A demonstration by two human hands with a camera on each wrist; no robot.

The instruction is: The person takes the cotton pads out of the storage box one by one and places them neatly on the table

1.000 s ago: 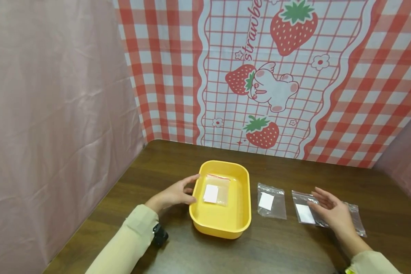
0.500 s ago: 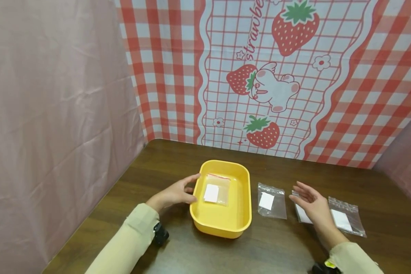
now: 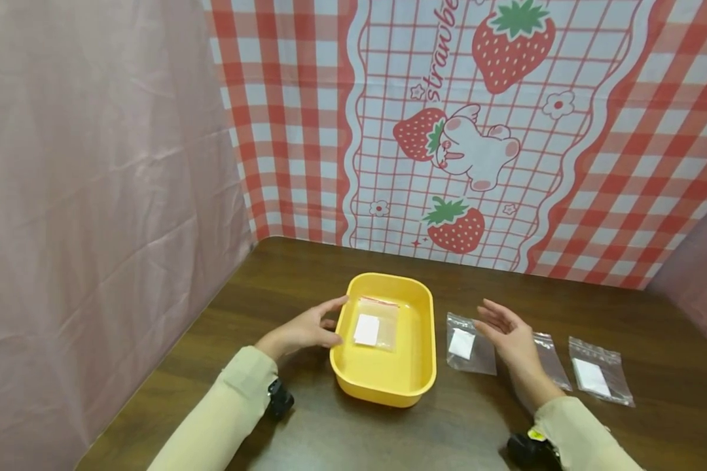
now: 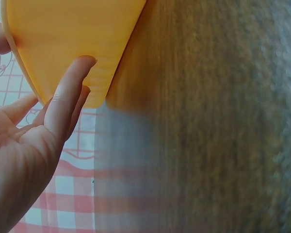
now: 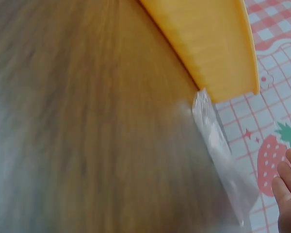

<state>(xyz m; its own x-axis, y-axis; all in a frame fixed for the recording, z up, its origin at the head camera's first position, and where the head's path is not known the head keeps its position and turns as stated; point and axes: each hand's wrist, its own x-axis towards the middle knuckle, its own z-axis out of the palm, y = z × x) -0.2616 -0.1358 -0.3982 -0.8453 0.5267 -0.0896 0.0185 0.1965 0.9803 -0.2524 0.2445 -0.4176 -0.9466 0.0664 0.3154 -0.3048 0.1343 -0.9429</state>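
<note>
Yellow bin [image 3: 383,376] touched by our left hand [image 3: 303,332], right hand [image 3: 509,337] released

We rested our left hand at the bin's left side, thumb and fingers spread and relaxed against the rim rather than clenched round it. One long finger lay along the outer wall, as the left wrist view showed. Just right of that hand, on the bin's floor, we had a red-edged bag [image 3: 388,330] lying flat, a white slip [image 3: 366,330] showing in its left part.

Our right hand held nothing, its fingers nearly straight, above the wooden table [image 3: 359,438] on the right side of the bin. Just left of its thumb lay the first bag [image 3: 484,360], clear, with a white piece [image 3: 461,344] inside; we could not tell whether the fingers touched that bag. Just right of the same hand lay the second bag [image 3: 554,363], partly hidden by it, and farther right the third bag [image 3: 616,379], with its own white insert [image 3: 590,377].

Behind our left hand came a pale sleeve [image 3: 218,418] and a black wrist camera [image 3: 279,398]. Beyond both hands hung a checked strawberry curtain [image 3: 448,170], and left of our left hand a pink curtain [image 3: 112,216]
</note>
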